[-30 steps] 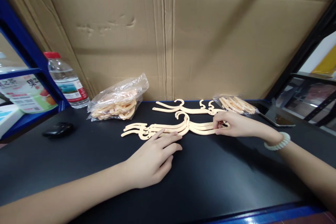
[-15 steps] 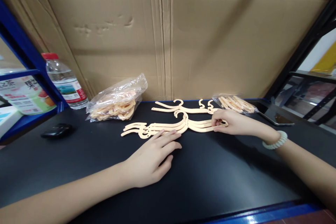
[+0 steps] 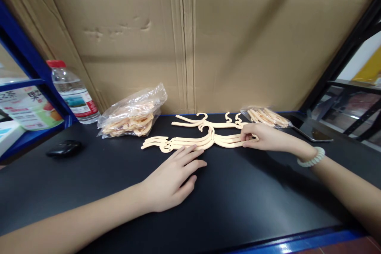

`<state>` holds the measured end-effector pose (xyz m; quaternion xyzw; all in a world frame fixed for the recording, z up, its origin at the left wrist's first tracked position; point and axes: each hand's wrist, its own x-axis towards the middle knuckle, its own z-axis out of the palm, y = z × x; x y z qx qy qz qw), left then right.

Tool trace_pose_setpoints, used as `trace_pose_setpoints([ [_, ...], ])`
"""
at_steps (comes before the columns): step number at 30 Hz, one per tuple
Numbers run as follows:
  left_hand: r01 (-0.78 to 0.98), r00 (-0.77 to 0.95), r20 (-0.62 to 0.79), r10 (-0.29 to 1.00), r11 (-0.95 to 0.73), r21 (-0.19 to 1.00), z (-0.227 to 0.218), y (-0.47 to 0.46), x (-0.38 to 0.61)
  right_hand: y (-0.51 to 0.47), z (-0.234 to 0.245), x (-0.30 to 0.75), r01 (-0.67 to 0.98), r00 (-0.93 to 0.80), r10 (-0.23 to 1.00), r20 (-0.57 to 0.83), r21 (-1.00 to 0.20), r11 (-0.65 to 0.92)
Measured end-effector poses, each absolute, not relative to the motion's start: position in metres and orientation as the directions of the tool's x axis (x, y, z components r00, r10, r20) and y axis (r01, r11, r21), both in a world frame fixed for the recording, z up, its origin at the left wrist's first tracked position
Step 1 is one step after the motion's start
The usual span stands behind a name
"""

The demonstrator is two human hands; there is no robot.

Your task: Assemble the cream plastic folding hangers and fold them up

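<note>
Several cream plastic folding hangers (image 3: 193, 142) lie side by side on the black tabletop, their curved hooks together in the middle. My left hand (image 3: 175, 178) rests palm down with fingers spread, its fingertips at the near edge of these hangers. At their right end, the fingers of my right hand (image 3: 258, 135) are closed round the hanger arms; the fingertips are partly hidden. Just behind lie more cream hanger pieces (image 3: 218, 124), with hooks (image 3: 201, 116) pointing away from me.
A clear plastic bag (image 3: 131, 115) of hanger parts sits at the back left, a smaller bag (image 3: 266, 117) at the back right beside a phone (image 3: 315, 133). A black mouse (image 3: 64, 148) and a water bottle (image 3: 74, 93) stand left. A cardboard sheet (image 3: 253, 39) walls the back.
The front row of hangers has shifted slightly away from me and to the right, and its left ends lie closer together. Both hands have barely moved.
</note>
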<state>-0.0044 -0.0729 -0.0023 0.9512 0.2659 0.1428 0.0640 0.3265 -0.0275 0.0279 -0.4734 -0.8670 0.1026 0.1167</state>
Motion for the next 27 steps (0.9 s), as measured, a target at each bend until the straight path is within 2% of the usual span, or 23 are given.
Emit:
trace_pose_setpoints([
  [11, 0.412, 0.823, 0.331, 0.462, -0.886, 0.212, -0.0003, -0.0752, -0.0029, -0.0307, 0.0289, 0.3246, 0.812, -0.52, 0.846, 0.118, -0.241, 0.532],
  [27, 0.396, 0.837, 0.306, 0.454, -0.888, 0.235, 0.0002, -0.0741, -0.0022, -0.0301, 0.03, 0.3244, 0.807, -0.525, 0.846, 0.09, -0.264, 0.529],
])
